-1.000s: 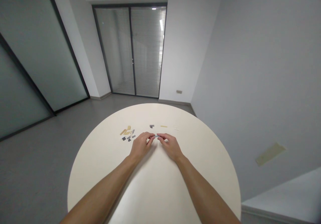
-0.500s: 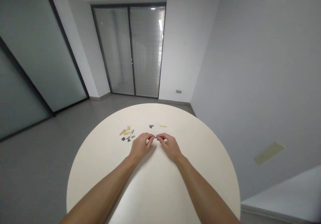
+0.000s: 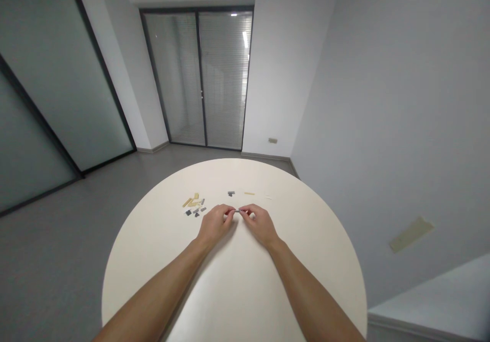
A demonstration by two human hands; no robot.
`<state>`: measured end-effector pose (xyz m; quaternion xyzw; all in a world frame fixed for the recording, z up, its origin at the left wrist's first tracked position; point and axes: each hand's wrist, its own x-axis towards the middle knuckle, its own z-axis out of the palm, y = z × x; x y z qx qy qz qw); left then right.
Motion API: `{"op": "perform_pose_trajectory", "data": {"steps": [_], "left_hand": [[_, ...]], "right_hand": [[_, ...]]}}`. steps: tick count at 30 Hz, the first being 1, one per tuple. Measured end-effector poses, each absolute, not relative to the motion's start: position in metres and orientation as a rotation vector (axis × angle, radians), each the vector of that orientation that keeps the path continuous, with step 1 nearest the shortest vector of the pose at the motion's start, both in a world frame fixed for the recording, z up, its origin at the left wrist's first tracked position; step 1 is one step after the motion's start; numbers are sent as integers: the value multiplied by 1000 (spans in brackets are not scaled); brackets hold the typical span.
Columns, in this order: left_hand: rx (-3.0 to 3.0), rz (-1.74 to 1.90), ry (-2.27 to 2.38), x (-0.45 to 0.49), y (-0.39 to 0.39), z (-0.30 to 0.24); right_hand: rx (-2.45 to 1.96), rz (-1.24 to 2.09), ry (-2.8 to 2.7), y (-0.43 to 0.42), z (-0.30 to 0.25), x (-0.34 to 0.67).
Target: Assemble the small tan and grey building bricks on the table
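My left hand (image 3: 215, 224) and my right hand (image 3: 259, 224) meet over the round cream table (image 3: 321, 260), fingertips pinched together on a small grey piece (image 3: 238, 211) held between them. To the left of my left hand lies a cluster of small tan and grey pieces (image 3: 194, 205). Beyond my fingers sit a grey piece (image 3: 230, 193), a thin tan strip (image 3: 249, 193) and a small pale piece (image 3: 269, 197). What the fingers hide of the held piece I cannot make out.
Grey floor surrounds the table. Glass doors with blinds (image 3: 202, 76) stand at the far wall, glass partitions (image 3: 46, 87) on the left, a plain wall on the right. A white surface (image 3: 440, 301) shows at the lower right.
Both hands have stayed pinched on the small grey piece with only slight finger shifts; the pieces on the table have not moved.
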<state>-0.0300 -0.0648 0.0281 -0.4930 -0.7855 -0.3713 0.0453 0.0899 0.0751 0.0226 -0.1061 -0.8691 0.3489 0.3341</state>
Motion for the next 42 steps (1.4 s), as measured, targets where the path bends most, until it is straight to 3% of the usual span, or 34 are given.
{"op": "perform_pose_trajectory", "data": {"steps": [6,42], "left_hand": [[-1522,-1117,-2433,-31,-64,27],[-1598,-1149,-2373,-31,-67,28]], "right_hand": [[-313,771,-2317,76,20,89],[-267,815,-2336,75,23,91]]}}
